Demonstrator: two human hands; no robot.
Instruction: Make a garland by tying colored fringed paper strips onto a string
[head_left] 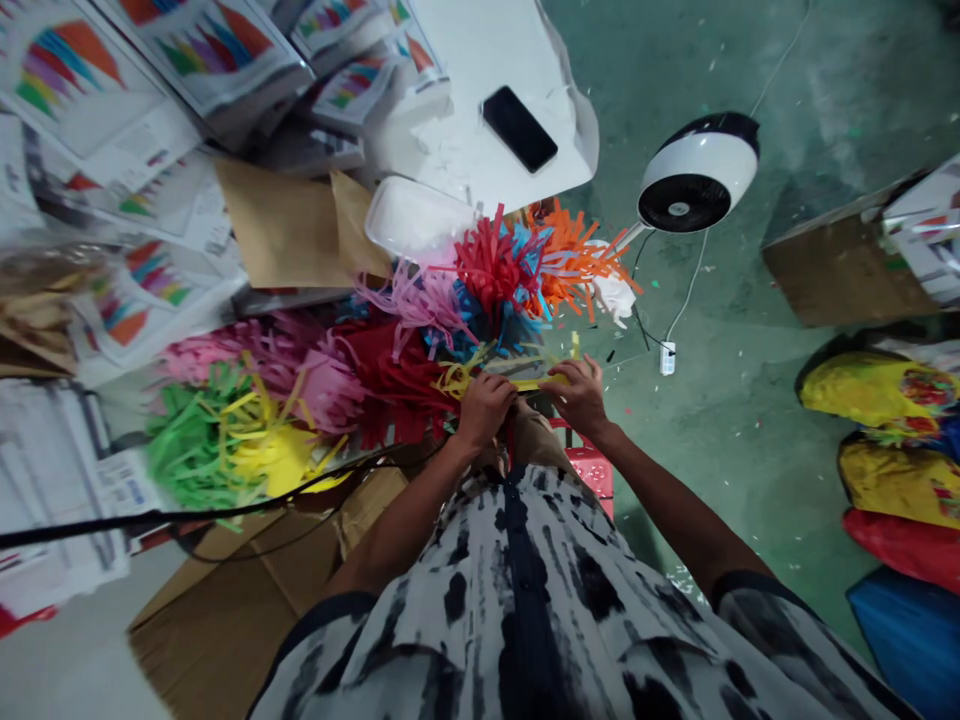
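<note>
Stretched level between my two hands is a yellow paper tassel (529, 384) with fringed ends. My left hand (486, 405) is closed on its left part, and loose yellow strips stick out past the fingers. At the other end my right hand (577, 393) pinches it, a short strip rising above the fingertips. Just beyond my hands lie red tassels (491, 262), orange tassels (574, 262) and pink tassels (427, 305). Farther left are a dark red bunch (397, 375), a green bunch (191, 440) and a yellow bunch (277, 455).
A phone (519, 128) lies on the white-covered table (517, 45) near a clear plastic tub (420, 215). Printed boxes (210, 50) are stacked at left. A fan (697, 175) stands on the floor, its cable running to a power strip (667, 357). A black cord (300, 490) crosses at left.
</note>
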